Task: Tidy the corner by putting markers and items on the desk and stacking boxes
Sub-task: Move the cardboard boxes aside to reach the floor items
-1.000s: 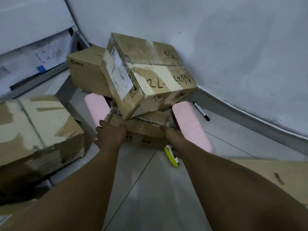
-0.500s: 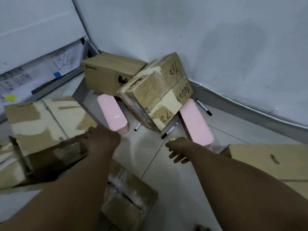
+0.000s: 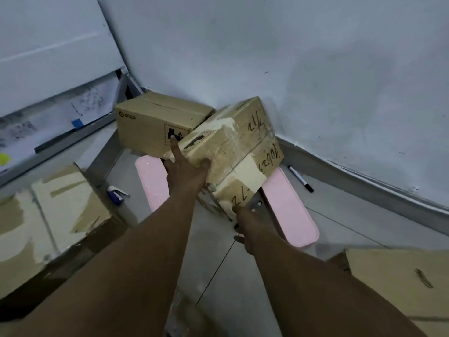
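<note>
A: Report what is hidden or cut off.

B: The taped box (image 3: 233, 154) stands tilted in the wall corner and covers the far ends of both pink cases. The left pink case (image 3: 151, 181) shows only between the box and the left forearm. The right pink case (image 3: 289, 212) shows most of its length. A marker (image 3: 255, 206) at the box's lower corner is mostly covered; only its pale end is clear. The frame edge cuts off the cardboard box (image 3: 48, 215) at left and the flat cardboard (image 3: 401, 283) at lower right.

A: State of each grip?

B: The left hand (image 3: 187, 171) rests on the box's upper left face, index finger straight, thumb spread along the top edge. The right hand (image 3: 247, 227) touches the box's lower near corner; its fingers are under the palm, so I cannot tell whether they are curled or straight.

A: Materials and shapes?

B: The taped box is worn brown cardboard with wrinkled beige tape and black handwritten figures. The PICO box (image 3: 155, 122) behind it is smooth, square-edged cardboard. The pink cases are smooth, with rounded ends. A black marker (image 3: 300, 179) lies on the tiled floor near the baseboard. A small blue-and-white item (image 3: 116, 194) on the floor is hard to identify.
</note>
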